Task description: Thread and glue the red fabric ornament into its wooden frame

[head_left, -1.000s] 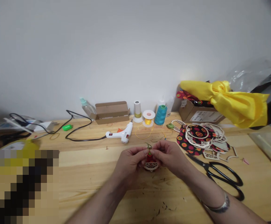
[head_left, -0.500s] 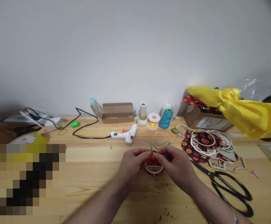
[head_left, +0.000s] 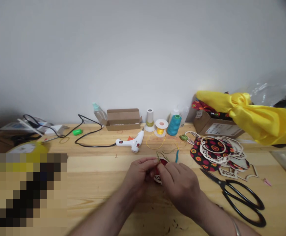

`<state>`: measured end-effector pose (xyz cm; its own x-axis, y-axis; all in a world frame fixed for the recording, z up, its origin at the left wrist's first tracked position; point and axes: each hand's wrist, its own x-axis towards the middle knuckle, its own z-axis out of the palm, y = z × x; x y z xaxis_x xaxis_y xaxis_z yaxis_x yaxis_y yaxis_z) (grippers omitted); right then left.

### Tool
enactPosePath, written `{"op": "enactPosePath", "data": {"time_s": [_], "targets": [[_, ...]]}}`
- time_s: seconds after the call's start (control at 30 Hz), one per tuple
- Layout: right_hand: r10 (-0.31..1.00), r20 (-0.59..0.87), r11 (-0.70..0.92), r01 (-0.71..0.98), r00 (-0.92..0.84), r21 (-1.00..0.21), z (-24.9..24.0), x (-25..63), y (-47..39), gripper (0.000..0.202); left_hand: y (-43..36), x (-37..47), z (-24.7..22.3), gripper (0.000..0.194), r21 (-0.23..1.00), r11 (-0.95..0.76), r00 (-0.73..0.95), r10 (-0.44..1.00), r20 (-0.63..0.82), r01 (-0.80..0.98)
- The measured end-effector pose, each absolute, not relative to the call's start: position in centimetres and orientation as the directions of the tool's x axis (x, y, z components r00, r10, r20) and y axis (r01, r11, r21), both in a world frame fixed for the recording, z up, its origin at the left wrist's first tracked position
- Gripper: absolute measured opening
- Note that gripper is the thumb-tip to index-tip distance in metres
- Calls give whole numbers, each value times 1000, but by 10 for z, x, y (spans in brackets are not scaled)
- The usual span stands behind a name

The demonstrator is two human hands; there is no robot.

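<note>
Between my hands is a small ornament (head_left: pixel 157 179) with patterned red fabric and a pale cut-out lattice frame. My left hand (head_left: pixel 138 173) pinches its upper left edge with thumb and forefinger. My right hand (head_left: pixel 181 183) is closed with curled fingers over the ornament's right side and hides much of it; its fingertips are partly out of sight. Thin green cord (head_left: pixel 159 154) trails from the top of the ornament onto the table. Just beyond my right hand lies a blue tassel (head_left: pixel 176 155) on a yellow thread.
Black scissors (head_left: pixel 223 185) lie right of my hands, below a pile of lattice frames and patterned fabric (head_left: pixel 197 157). A white glue gun (head_left: pixel 128 143) with a black cable lies ahead. Behind are a yellow thread spool (head_left: pixel 161 124), a blue thread cone (head_left: pixel 174 126) and a cardboard box (head_left: pixel 123 119).
My right hand has turned over and come down across the ornament, covering its right side. The ornament is now tilted. My left hand keeps its pinch, and the blue tassel shows more.
</note>
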<state>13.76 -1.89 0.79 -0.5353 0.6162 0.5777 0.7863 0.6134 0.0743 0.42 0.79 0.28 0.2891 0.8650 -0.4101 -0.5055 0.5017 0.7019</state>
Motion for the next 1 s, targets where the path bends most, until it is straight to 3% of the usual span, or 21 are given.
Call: {"op": "enactPosePath", "data": {"time_s": [0.2,0.37,0.43,0.53,0.6,0.67,0.77,1.0], "targets": [[576,569,621,767,-587,164,13,135,-20,23,8,5,2,17,642,551,376,834,-404,-533],[573,552,659,741,-605,129,10,135,-21,19,7,4,0,11,645,553,356,833,-422,-528],[600,566,690,723,-565,-9,10,136,-20,17,7,3,0,10,661,543,340,839,-424,-518],[771,555,597,659,-313,-458,11,139,-15,17,7,4,2,10,701,511,308,859,-408,-497],[920,371,381,523,-129,-763,12,141,-8,18,6,4,5,10,742,485,269,875,-404,-463],[993,94,113,347,-72,-931,13,143,0,17,6,4,8,11,781,470,229,883,-410,-412],[988,-128,-109,182,-91,-977,12,146,8,19,6,5,10,14,811,474,209,880,-426,-343],[984,-153,-143,99,-92,-985,12,145,8,16,3,5,10,18,843,479,291,865,-408,-243]]}}
